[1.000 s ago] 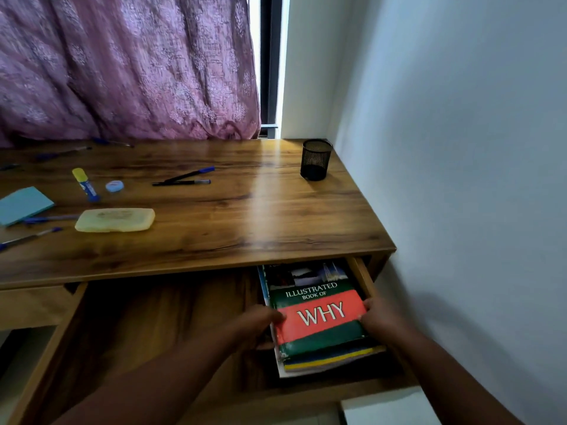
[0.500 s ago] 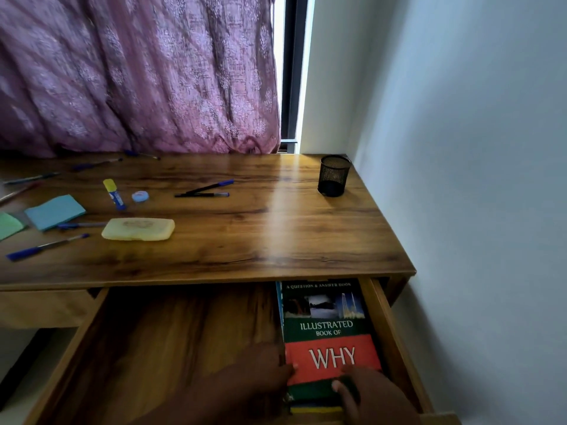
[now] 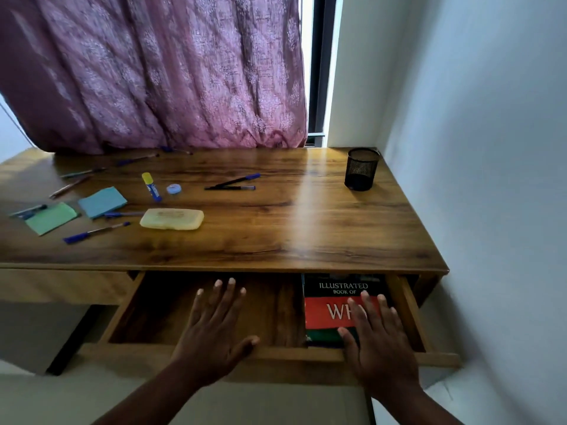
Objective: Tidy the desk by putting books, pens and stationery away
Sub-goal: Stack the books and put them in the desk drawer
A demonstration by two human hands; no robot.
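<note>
A red and green book (image 3: pixel 329 305) titled "Illustrated Book of Why" lies at the right end of the open wooden drawer (image 3: pixel 288 352), half under the desk top. My right hand (image 3: pixel 372 342) is flat, fingers spread, over the book's near part and the drawer's front rail. My left hand (image 3: pixel 214 328) is spread over the drawer's bare middle, thumb at the front rail. Neither hand holds anything. On the desk (image 3: pixel 291 228) lie several pens (image 3: pixel 233 183), a glue stick (image 3: pixel 151 186), blue (image 3: pixel 102 201) and green (image 3: pixel 51 218) sticky notes and a yellowish case (image 3: pixel 171 219).
A black mesh pen cup (image 3: pixel 361 169) stands at the desk's back right corner. A pink curtain (image 3: pixel 159 75) hangs behind the desk, over its far edge. A white wall (image 3: pixel 491 179) runs close along the right side. A small blue tape roll (image 3: pixel 173 188) sits near the glue stick.
Both hands let go of the book, which now lies flat in the drawer. The hands opened and spread above the drawer front. The view rose and pulled back.
</note>
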